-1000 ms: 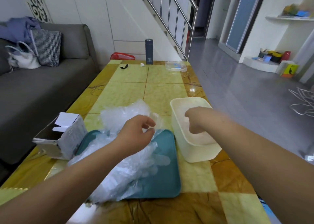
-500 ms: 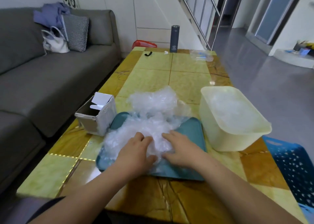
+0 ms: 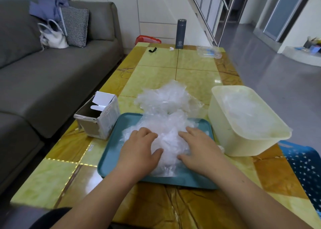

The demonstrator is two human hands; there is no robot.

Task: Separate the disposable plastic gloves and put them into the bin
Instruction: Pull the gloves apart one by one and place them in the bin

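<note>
Clear plastic gloves heap on a teal tray beside the cream bin. Left hand and right hand rest on them, fingers relaxed. Clinging film may lift several together.

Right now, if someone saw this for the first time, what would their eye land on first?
Most likely the crumpled heap of clear plastic gloves spilling over the teal tray in the middle of the yellow table, with the left hand and right hand resting on its near side. Next, the cream bin just right of the tray, holding some gloves, and the opened cardboard box on the tray's left.
</note>
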